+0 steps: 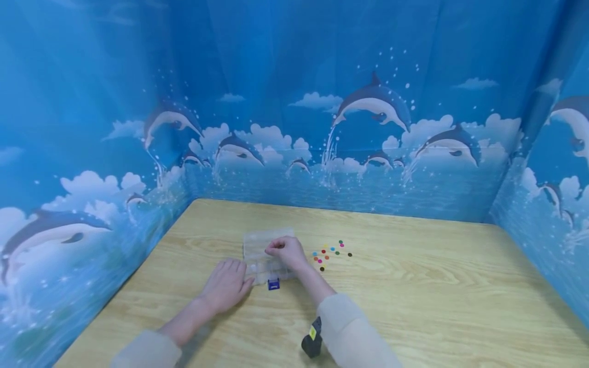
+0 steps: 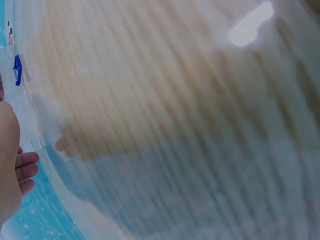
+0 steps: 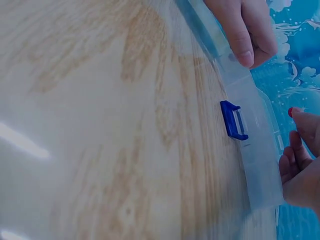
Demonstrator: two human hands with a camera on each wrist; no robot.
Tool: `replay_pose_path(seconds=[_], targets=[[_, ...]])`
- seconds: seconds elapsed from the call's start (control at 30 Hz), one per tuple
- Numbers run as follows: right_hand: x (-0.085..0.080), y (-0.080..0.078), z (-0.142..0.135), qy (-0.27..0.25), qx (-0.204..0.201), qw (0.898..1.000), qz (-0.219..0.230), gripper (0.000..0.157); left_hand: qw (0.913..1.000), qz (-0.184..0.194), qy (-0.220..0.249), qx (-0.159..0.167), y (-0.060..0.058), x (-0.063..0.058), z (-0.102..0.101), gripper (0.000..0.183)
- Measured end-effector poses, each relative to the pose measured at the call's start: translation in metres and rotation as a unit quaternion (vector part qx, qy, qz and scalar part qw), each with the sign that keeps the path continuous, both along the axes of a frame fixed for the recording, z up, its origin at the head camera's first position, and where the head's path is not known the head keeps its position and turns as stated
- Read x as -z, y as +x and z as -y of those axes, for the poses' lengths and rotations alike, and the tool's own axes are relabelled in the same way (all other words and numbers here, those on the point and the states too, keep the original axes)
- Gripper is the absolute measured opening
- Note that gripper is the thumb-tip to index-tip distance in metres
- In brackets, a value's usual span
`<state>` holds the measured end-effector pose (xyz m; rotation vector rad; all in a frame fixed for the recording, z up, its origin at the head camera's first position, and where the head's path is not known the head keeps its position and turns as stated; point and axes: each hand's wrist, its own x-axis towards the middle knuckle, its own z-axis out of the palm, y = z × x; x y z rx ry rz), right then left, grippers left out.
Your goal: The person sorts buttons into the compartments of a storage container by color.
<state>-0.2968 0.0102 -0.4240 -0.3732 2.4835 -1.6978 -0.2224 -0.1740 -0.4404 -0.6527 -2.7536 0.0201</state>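
Note:
A clear plastic compartment box [image 1: 261, 278] lies on the table with its lid [image 1: 254, 246] swung back. A blue latch [image 1: 273, 284] sits on its front side. My left hand [image 1: 225, 286] rests at the box's left end, fingers fairly straight and thumb near the front corner. Above the compartments, my right hand [image 1: 289, 253] pinches a small red button [image 3: 290, 112] between thumb and forefinger. Just right of the box, several small coloured buttons [image 1: 323, 251] lie scattered. In the left wrist view, part of the left hand [image 2: 10, 160] shows beside the box end.
The wooden table [image 1: 437, 291] extends well to the right. A black object with a yellow label [image 1: 312, 338] is by the right sleeve. Blue curtains with dolphins [image 1: 294, 102] enclose the table at the back and both sides.

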Motion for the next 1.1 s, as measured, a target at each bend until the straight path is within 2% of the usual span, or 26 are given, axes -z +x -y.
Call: replay_pose_path(seconds=[0.53, 0.83, 1.1], targets=[[-0.002, 0.0, 0.002, 0.04, -0.005, 0.999, 0.002, 0.004, 1.0, 0.002, -0.005, -0.007, -0.001, -0.001, -0.001, 0.036], [-0.002, -0.001, 0.0, 0.028, 0.008, 0.999, 0.022, 0.009, 1.0, -0.009, -0.002, 0.001, -0.001, -0.002, -0.001, 0.034], [-0.007, -0.004, -0.008, 0.009, 0.014, 1.0, 0.016, 0.013, 0.9997, -0.022, -0.003, 0.009, 0.0, -0.001, 0.0, 0.032]])
